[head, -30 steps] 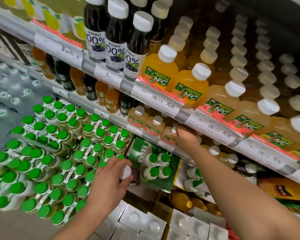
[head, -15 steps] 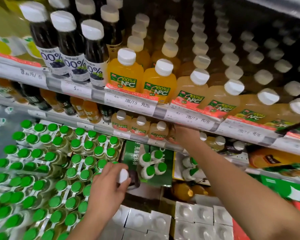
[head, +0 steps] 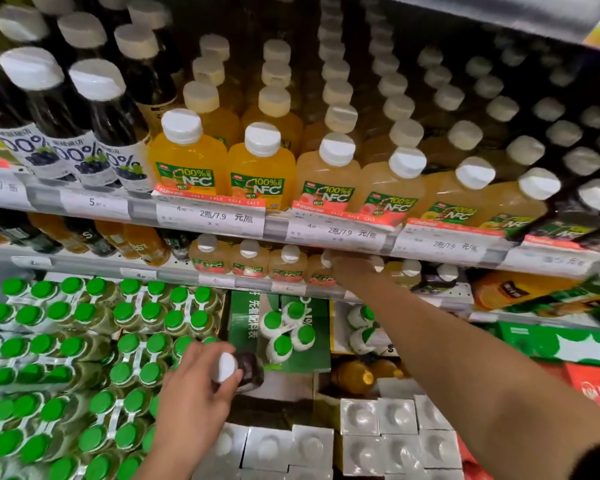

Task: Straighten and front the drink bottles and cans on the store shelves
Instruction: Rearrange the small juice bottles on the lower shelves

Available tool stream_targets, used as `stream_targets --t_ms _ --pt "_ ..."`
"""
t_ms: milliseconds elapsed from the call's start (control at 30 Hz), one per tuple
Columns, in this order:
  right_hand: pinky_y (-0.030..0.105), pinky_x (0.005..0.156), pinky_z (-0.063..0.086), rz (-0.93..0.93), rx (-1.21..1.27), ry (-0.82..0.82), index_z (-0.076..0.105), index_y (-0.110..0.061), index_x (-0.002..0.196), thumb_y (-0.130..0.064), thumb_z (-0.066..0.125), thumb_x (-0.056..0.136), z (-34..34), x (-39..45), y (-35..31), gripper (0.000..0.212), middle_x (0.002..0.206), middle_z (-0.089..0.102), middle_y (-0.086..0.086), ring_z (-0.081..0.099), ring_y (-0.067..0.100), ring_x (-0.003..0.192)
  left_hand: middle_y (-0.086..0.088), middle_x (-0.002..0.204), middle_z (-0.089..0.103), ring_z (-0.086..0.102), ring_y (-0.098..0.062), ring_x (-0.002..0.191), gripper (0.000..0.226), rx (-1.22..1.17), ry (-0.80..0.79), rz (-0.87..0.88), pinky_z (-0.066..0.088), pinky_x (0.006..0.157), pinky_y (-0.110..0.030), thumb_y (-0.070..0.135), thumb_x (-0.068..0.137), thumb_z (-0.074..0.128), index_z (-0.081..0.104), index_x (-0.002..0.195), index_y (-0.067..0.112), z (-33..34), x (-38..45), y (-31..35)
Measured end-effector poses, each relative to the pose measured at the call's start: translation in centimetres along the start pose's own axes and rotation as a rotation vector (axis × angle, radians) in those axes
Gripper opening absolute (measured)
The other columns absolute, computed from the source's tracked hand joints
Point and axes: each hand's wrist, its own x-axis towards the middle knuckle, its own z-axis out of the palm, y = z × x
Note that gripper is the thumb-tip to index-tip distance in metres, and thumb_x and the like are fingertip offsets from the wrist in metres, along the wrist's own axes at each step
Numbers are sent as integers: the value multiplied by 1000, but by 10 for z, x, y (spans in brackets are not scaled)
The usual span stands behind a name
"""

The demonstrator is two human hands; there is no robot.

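My left hand (head: pixel 191 393) grips a dark juice bottle (head: pixel 246 370) with a white cap, held low in front of the green-capped bottles. My right hand (head: pixel 352 270) reaches under the price rail into the middle shelf and holds a small orange NFC bottle (head: pixel 317 271) in a row of like bottles (head: pixel 250 259); its fingers are partly hidden behind the rail. On the upper shelf stand orange and pale NFC juice bottles (head: pixel 262 168) in rows, with dark grape juice bottles (head: pixel 108 133) to their left.
Shrink-wrapped packs of green-capped bottles (head: pixel 84 341) fill the lower left. A green carton (head: pixel 253 327) with white bottles sits in the centre. White boxed cartons (head: pixel 378 427) lie at the bottom. Price rails (head: pixel 208 216) edge each shelf. Green and red boxes (head: pixel 551 344) lie at the right.
The camera has swung up and right, showing more of the upper shelf. My right hand stays on the small bottle in the middle shelf. My left hand still holds the dark bottle.
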Motion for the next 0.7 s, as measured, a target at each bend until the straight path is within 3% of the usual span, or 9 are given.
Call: stream_targets --t_ms 33,133,233,333,400,533,700 --pt "42 114 35 62 70 -32 35 -20 153 -12 37 108 3 3 1 46 157 39 8 39 28 144 19 96 50 58 -13 72 35 15 -8 3 50 75 -41 31 80 83 64 108 40 3 0 -1" --pt "36 103 41 1 45 37 44 -23 146 -25 37 108 5 -3 6 39 145 50 8 47 28 137 18 98 50 58 -15 70 37 31 -24 17 51 75 -41 33 79 84 63 109 40 8 -2 -1" --pt "43 109 44 80 105 40 48 -26 146 -37 42 105 3 -17 12 42 148 52 5 47 31 138 17 99 52 59 -15 72 36 40 -31 14 51 76 -41 32 80 83 64 109 41 11 -3 2" --pt "52 117 34 196 106 92 45 -23 149 -25 52 100 7 -28 37 49 157 42 10 38 36 145 17 98 52 60 -20 73 35 20 -34 5 51 74 -41 33 81 82 63 109 42 14 -6 7" --pt "47 111 40 272 140 26 47 -23 146 -17 57 97 12 -36 52 50 154 45 9 41 36 142 17 99 51 59 -22 73 35 23 -39 -4 51 72 -41 35 82 81 60 109 45 17 -6 8" --pt "49 103 51 270 160 -2 31 -29 156 -8 55 95 35 -37 70 68 158 38 13 42 39 141 18 101 50 59 -23 75 35 31 -59 9 52 71 -41 38 83 79 56 109 47 23 -9 16" --pt "50 116 37 222 130 15 41 -20 150 -12 54 100 33 -28 70 52 157 39 14 38 38 145 19 103 51 60 -20 73 34 69 -83 24 51 73 -40 40 83 79 57 108 48 28 -12 25"
